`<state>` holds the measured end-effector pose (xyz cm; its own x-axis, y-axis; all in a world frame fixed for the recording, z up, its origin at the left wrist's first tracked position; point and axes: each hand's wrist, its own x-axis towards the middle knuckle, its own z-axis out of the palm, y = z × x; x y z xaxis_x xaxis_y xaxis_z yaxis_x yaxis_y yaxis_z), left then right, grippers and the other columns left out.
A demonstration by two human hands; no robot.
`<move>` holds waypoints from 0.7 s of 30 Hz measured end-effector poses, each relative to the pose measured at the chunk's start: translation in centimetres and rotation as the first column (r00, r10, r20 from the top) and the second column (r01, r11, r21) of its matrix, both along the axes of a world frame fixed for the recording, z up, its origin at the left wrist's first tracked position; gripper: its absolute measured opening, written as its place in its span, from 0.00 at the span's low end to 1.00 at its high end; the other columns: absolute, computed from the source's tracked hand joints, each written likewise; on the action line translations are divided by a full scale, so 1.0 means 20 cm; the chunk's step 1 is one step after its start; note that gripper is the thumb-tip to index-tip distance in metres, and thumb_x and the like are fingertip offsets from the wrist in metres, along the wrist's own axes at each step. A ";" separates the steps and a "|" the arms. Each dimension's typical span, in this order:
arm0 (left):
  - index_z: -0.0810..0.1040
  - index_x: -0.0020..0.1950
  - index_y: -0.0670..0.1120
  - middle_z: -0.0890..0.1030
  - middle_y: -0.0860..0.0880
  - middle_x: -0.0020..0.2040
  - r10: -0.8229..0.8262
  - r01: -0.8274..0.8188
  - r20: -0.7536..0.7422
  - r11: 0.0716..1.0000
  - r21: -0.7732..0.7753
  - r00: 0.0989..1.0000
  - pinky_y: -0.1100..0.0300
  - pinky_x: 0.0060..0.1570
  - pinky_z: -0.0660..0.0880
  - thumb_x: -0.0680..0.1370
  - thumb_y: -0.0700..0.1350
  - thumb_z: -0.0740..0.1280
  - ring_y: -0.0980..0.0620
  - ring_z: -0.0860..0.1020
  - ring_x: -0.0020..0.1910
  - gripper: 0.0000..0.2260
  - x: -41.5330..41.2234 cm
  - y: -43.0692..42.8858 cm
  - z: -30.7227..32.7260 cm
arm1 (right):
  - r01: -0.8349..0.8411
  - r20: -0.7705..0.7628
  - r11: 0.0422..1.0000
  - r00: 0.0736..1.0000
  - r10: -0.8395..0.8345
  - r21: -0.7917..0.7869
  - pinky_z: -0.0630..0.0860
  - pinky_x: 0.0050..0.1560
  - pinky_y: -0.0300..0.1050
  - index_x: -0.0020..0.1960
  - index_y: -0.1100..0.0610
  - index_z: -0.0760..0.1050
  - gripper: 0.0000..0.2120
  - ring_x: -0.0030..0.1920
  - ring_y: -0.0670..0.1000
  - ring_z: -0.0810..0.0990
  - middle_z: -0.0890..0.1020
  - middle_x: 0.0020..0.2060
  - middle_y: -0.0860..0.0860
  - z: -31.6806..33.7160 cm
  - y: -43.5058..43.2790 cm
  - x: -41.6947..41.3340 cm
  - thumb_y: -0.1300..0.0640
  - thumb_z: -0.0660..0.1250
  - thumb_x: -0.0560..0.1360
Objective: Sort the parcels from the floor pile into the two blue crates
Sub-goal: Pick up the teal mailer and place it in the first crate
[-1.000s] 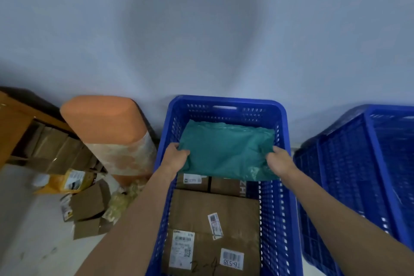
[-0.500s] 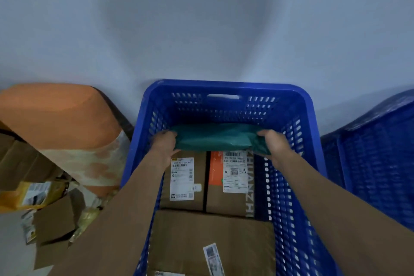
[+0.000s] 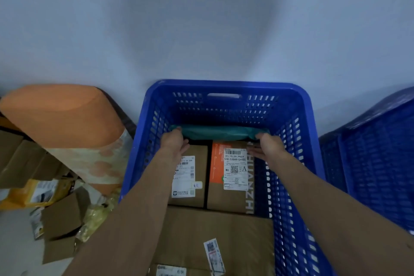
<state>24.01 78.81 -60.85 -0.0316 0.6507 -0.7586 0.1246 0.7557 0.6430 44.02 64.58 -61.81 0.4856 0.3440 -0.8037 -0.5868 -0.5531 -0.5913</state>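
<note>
Pale blue-grey wall fills the upper half, and a blue crate [image 3: 224, 85] stands against it. Both arms reach deep into the crate. A second ago they held a green bag [image 3: 218, 132] up above the crate; now it lies low along the far side, just beyond the fingertips. The left hand [image 3: 173, 143] and right hand [image 3: 267, 147] each touch one end of the bag, thumbs spread; whether the fingers pinch or only press it cannot be told. Below the wrists lie labelled cardboard boxes [image 3: 192, 175]. Well right of the right arm stands the second crate [image 3: 376, 152]; left of the left arm, the floor pile [image 3: 56, 219] waits. This parcel looks sorted, with more left to fetch
</note>
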 end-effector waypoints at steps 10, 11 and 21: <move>0.76 0.63 0.41 0.79 0.46 0.54 -0.190 0.206 -0.176 0.975 0.080 0.966 0.49 0.59 0.75 0.81 0.47 0.65 0.47 0.78 0.56 0.14 -0.07 -0.31 0.76 | -0.213 0.011 0.977 0.977 0.212 0.022 0.83 0.42 0.48 0.66 0.63 0.71 0.18 0.47 0.56 0.84 0.79 0.55 0.59 0.75 -0.29 -0.11 0.54 0.62 0.80; 0.76 0.60 0.45 0.79 0.48 0.52 -0.222 0.240 -0.178 0.967 0.089 0.959 0.50 0.59 0.75 0.82 0.47 0.64 0.48 0.77 0.54 0.09 -0.06 -0.37 0.89 | -0.237 0.015 0.971 0.972 0.237 0.030 0.84 0.45 0.50 0.66 0.62 0.71 0.18 0.46 0.56 0.85 0.79 0.56 0.58 0.85 -0.32 -0.12 0.53 0.62 0.80; 0.75 0.43 0.49 0.79 0.46 0.49 -0.408 0.453 -0.228 0.867 0.205 0.884 0.50 0.52 0.76 0.80 0.43 0.60 0.48 0.77 0.50 0.08 -0.03 -1.00 1.79 | -0.500 0.258 0.865 0.841 0.476 0.034 0.82 0.44 0.50 0.48 0.56 0.72 0.05 0.32 0.50 0.81 0.80 0.40 0.54 1.62 -0.72 -0.29 0.56 0.59 0.79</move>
<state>23.40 58.83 -25.12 0.1806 0.7931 -0.5818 0.5262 0.4218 0.7384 38.27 50.14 -29.46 0.4032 0.6552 -0.6389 -0.0941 -0.6648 -0.7411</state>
